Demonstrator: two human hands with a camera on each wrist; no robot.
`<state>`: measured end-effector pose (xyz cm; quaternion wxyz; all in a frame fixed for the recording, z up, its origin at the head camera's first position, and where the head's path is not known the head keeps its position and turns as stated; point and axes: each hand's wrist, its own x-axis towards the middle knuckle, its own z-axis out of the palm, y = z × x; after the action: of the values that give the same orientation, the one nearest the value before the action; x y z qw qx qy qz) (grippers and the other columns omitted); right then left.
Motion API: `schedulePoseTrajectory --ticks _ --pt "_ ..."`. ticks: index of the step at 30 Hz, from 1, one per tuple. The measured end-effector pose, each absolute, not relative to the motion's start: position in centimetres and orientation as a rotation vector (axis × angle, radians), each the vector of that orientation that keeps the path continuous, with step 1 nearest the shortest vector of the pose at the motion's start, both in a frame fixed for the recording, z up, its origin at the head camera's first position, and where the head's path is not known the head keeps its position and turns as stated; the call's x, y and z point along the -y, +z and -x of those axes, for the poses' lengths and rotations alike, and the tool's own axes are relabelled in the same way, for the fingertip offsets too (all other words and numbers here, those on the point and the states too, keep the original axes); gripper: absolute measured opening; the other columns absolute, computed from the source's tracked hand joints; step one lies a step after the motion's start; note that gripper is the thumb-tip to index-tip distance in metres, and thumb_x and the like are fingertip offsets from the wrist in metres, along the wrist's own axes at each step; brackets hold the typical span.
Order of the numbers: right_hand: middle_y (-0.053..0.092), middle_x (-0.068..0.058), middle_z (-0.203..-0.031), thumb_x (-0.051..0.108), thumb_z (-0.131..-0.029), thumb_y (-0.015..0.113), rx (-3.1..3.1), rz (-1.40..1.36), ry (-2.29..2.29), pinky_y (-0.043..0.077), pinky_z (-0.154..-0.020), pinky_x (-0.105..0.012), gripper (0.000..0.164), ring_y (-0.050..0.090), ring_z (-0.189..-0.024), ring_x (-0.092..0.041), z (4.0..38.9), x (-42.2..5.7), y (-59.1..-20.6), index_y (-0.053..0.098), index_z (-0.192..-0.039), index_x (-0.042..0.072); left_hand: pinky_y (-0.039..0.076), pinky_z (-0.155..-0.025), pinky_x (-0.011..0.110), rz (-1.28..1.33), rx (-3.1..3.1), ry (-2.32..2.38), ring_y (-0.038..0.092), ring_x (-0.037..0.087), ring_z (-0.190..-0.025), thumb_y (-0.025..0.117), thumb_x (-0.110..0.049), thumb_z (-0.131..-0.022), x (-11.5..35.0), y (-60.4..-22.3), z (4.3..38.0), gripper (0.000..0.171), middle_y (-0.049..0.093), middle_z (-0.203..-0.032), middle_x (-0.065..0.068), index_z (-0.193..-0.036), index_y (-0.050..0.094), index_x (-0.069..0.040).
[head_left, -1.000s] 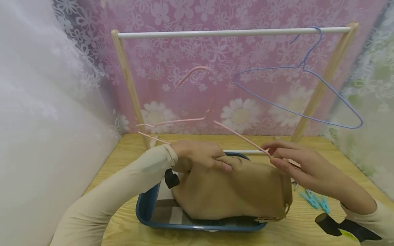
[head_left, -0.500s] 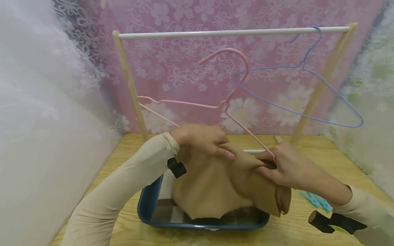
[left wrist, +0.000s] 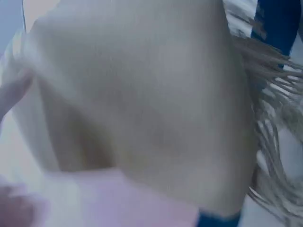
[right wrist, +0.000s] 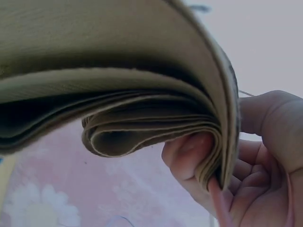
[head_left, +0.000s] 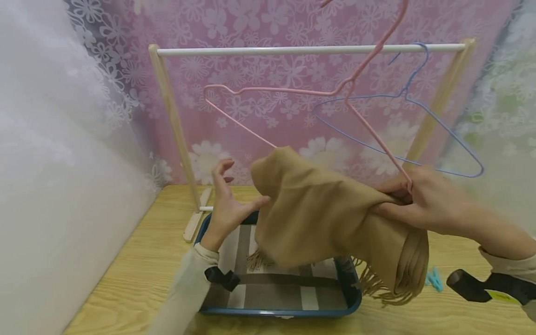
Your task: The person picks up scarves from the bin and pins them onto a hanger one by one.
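Note:
A tan fringed scarf (head_left: 314, 214) hangs folded over the lower bar of a pink hanger (head_left: 289, 90), raised over a blue basin. My right hand (head_left: 439, 200) pinches the scarf's folds together with the hanger's right corner. In the right wrist view, the scarf's stacked layers (right wrist: 156, 123) lie between the thumb and fingers of my right hand (right wrist: 270, 151), and the pink bar pokes out below. My left hand (head_left: 230, 204) is off the scarf, fingers spread beside its left edge. The left wrist view is blurred and mostly filled by the scarf (left wrist: 142, 104).
Striped grey, brown and white cloth (head_left: 284, 293) lies in the blue basin (head_left: 276, 313). Behind stands a wooden rack with a white rail (head_left: 268, 51), where a blue hanger (head_left: 439, 118) hangs at the right. Turquoise clothespins (head_left: 435, 280) lie on the table, partly hidden by the scarf.
The pink hanger and scarf have risen and shifted right, out of the basin. My left hand has let go of the scarf and moved left, while my right hand has closed on scarf and hanger.

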<state>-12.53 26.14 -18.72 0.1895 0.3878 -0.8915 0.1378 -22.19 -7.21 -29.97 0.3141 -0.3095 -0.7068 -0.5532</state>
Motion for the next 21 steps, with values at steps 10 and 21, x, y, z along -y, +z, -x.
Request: schedulePoseTrajectory --ticks 10,21 --pt "0.062 0.026 -0.075 0.004 -0.07 0.081 2.51 -1.092 0.317 0.036 -0.055 -0.011 0.031 0.043 -0.064 0.009 12.3 -26.4 -18.7 0.076 -0.094 0.023 0.052 -0.083 0.036 1.297 2.503 -1.607 0.063 0.017 -0.089 0.071 -0.021 -0.088 9.6 -29.2 22.8 0.029 0.066 -0.101 0.006 -0.112 0.063 -0.008" --pt "0.036 0.026 -0.063 0.011 -0.079 0.078 2.664 -1.196 0.372 0.033 -0.045 -0.016 0.024 0.032 -0.055 0.01 12.6 -26.2 -20.3 0.067 -0.087 0.031 0.045 -0.086 0.031 1.321 2.184 -1.191 0.057 0.017 -0.094 0.062 0.001 -0.087 10.3 -18.4 18.4 0.015 0.065 -0.103 0.013 -0.102 0.063 0.003"
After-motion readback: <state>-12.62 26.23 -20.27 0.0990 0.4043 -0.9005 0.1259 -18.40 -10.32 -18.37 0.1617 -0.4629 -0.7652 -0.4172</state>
